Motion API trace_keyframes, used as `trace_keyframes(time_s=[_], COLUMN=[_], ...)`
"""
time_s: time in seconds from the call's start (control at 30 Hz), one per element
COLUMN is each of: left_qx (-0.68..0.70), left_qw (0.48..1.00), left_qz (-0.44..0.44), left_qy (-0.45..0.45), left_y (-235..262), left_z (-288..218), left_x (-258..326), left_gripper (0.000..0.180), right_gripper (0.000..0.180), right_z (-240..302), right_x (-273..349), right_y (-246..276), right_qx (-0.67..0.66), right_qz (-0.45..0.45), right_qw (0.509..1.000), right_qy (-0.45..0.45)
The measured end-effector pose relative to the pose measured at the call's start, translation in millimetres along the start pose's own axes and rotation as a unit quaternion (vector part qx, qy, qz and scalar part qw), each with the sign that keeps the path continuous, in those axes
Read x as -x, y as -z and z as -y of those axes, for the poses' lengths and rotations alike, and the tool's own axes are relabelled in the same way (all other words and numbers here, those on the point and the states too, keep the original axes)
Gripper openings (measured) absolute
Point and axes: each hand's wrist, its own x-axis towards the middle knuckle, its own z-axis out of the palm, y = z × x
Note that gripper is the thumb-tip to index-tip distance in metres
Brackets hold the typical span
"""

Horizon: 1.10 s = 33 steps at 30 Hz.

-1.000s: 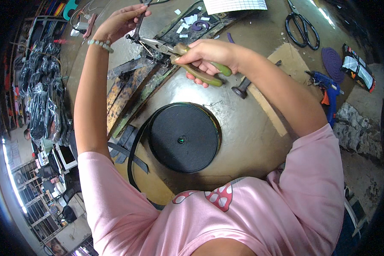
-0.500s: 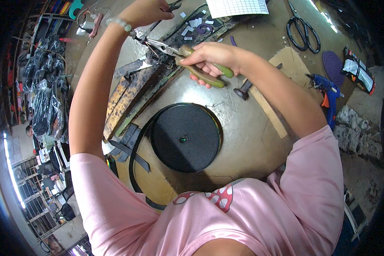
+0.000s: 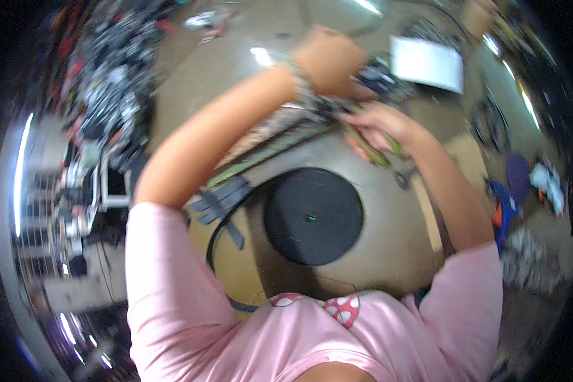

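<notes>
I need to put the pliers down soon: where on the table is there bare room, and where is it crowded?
Bare tabletop lies right of the black disc, inside the right forearm. Another free, glare-lit patch sits far, left of the left hand. It is crowded where the right hand holds the green-handled pliers, and around the black straps left of the disc.

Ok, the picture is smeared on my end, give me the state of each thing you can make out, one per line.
left hand: raised over the bench, closed, what it grips is blurred
right hand: closed on green-handled pliers
green-handled pliers: held, jaws toward the left hand, open or shut cannot be told
black disc: lying flat on the bench, untouched
black straps: lying loose beside the disc
white sheet: flat on the bench
</notes>
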Motion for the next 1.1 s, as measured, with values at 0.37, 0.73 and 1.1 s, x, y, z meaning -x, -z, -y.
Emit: trace_keyframes(time_s=[0.37, 0.73, 1.1], left_qx=[0.025, 0.010, 0.011], left_qw=[0.983, 0.964, 0.954], left_qz=[-0.165, -0.250, -0.286], left_qy=[0.072, 0.092, 0.094], left_y=[-23.1, -27.6, -34.3], left_z=[-35.4, -46.7, -53.2], left_x=[8.5, 33.1, 41.4], left_gripper=[0.025, 0.029, 0.027], right_gripper=[0.033, 0.037, 0.031], right_z=[-5.0, -8.2, -5.8], right_x=[6.3, 6.6, 7.6], right_y=[2.5, 9.1, 6.4], right_qx=[-0.091, -0.113, -0.091], right_qz=[-0.047, 0.008, 0.003], right_qw=[0.995, 0.994, 0.996], right_qy=[-0.020, -0.007, 0.021])
